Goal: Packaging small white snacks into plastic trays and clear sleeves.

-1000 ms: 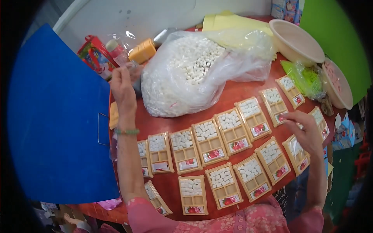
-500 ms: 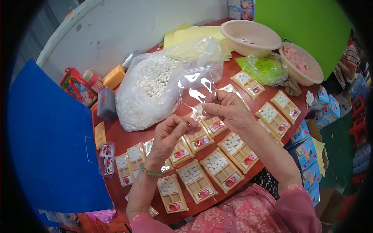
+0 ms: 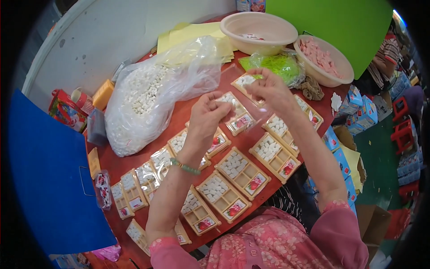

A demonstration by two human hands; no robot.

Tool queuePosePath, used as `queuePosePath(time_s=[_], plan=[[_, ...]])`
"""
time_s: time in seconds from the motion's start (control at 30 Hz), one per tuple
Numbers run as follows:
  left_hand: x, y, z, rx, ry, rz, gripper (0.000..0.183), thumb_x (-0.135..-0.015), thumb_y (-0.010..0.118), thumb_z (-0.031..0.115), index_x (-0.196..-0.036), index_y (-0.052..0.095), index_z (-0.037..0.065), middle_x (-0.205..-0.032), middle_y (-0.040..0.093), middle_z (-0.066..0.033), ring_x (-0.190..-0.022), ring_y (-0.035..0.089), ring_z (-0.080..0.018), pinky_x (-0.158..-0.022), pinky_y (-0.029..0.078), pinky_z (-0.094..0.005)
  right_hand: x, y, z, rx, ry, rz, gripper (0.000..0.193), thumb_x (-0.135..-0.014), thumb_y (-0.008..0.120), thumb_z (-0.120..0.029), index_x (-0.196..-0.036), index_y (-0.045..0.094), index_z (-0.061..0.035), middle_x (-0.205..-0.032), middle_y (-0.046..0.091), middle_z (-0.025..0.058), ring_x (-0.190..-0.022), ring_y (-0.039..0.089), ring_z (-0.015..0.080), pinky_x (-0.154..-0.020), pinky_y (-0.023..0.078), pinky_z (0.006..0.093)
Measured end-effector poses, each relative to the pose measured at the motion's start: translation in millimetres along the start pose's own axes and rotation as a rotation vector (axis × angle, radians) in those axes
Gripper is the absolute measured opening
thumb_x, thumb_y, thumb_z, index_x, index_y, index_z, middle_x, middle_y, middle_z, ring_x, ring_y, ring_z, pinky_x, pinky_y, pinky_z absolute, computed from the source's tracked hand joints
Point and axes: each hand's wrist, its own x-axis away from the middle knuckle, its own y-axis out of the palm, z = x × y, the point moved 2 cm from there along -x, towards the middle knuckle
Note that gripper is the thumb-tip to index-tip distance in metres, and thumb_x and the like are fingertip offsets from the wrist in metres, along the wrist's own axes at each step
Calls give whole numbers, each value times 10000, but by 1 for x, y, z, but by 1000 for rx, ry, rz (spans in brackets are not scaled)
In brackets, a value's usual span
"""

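My left hand (image 3: 208, 116) and my right hand (image 3: 268, 89) are raised above the red table (image 3: 172, 114). Together they hold a clear plastic sleeve (image 3: 255, 121) around a tan tray of small white pieces (image 3: 237, 114). The left fingers pinch the tray's near end; the right hand grips the sleeve's far end. Below lie several similar filled trays, such as one tray (image 3: 233, 166) and another (image 3: 275, 150). A few sleeved trays (image 3: 148, 172) lie to the left.
A big clear bag of white pieces (image 3: 148, 98) lies at the back left. Two beige bowls (image 3: 260, 29) (image 3: 322, 60), a green bag (image 3: 273, 67) and yellow sheets (image 3: 192, 36) stand behind. A blue board (image 3: 45, 179) leans at the left. Boxes (image 3: 363, 112) sit on the floor at the right.
The hands went from reaching across the table to meeting mid-air with a clear sleeve. A tray now sits inside the sleeve between them.
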Motion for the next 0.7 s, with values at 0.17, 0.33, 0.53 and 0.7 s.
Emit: queuePosePath(time_s=[0.17,0.33,0.53,0.7], plan=[[-39,9,-25,-537,265,154,429,-834,647,131,-1173,465,-59,-920,651,-162,-827,642,-248,-747,509,-352,-29,-43,13,74,78,115,270,-826,662,-68,-1070,571,4,-734,565,-3,-626,507,62,-566,426,188],[-54,21,-46,-1544,453,10,522,-846,611,220,-1244,449,-76,-1278,496,-239,-1215,466,-352,-983,385,-482,-50,-64,55,170,115,136,228,-833,655,-78,-1032,608,24,-759,582,5,-634,508,61,-576,434,196],[-75,18,-76,-1587,407,47,594,-896,528,331,-1300,396,-84,-1367,409,-252,-1298,374,-359,-1061,295,-514,-74,-79,82,421,88,183,186,-775,661,-127,-895,667,16,-741,649,77,-695,594,125,-643,473,262],[-85,14,-86,-1590,332,35,630,-913,500,360,-1338,360,-84,-1406,367,-254,-1327,335,-362,-1075,269,-524,-82,-83,89,655,-9,221,210,-756,656,-173,-881,679,-6,-787,679,127,-728,645,206,-704,498,318]])
